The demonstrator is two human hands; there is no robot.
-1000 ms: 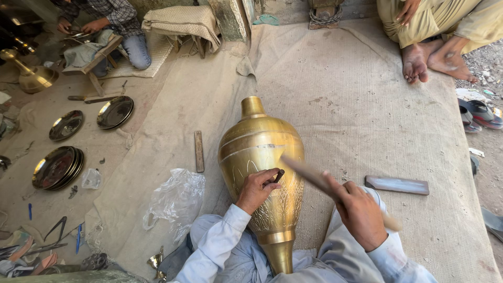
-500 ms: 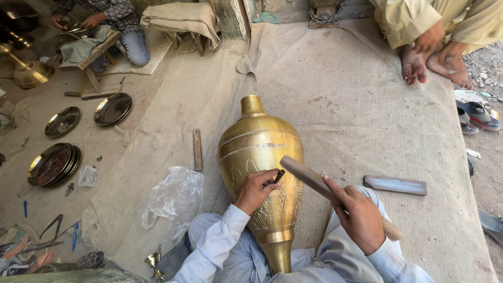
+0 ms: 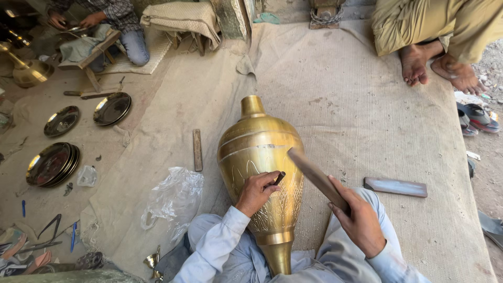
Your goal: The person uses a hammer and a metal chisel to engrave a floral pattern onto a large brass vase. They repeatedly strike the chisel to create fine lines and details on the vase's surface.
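A large engraved brass vase (image 3: 260,152) lies on its side across my lap, neck pointing away. My left hand (image 3: 256,193) rests on its belly and grips a small dark chisel (image 3: 280,178), tip against the metal. My right hand (image 3: 361,222) holds a flat wooden stick (image 3: 316,178) raised at a slant just right of the chisel. Both sleeves are light blue.
A crumpled clear plastic bag (image 3: 173,199) and a narrow bar (image 3: 197,149) lie left of the vase; a flat block (image 3: 395,186) lies right. Dark round metal plates (image 3: 51,163) sit far left. A seated person's feet (image 3: 429,65) are at top right; another person (image 3: 112,15) works top left.
The wooden stick in my right hand has swung closer to the chisel head. My left hand stays on the vase with the chisel.
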